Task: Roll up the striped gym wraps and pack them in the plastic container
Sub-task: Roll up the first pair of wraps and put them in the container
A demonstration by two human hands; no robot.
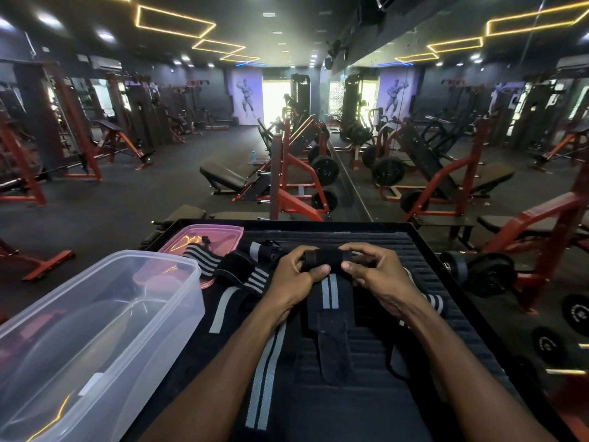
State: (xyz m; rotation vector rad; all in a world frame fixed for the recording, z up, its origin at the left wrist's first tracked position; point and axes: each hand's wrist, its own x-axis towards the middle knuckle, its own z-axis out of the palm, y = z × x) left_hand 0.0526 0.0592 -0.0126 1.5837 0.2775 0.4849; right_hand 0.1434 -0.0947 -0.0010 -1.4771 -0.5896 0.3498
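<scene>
The head view looks down on a black ribbed platform with a raised dark rim, set in a gym with a dark rubber floor. Both hands meet near the middle of the platform: the left hand and the right hand each curl fingers and thumb around the ends of a black wrap roll, thumbs pressing its near side. The unrolled tail of that wrap, black with two grey stripes, runs from the roll toward the person and lies flat on the ribs. To the left of it lies a loose striped wrap stretching toward the near edge, and further left a heap of tangled wraps sits between the hands and the containers. Another striped end shows just beyond the right wrist. The clear plastic container stands open at the platform's left side, its rim overhanging the edge; nothing shows inside it. Behind it lies a pink lid, partly under the heap. Beyond the platform stand red-framed machines and black benches; a mirror wall runs along the right, and yellow light strips outline shapes on the dark ceiling
</scene>
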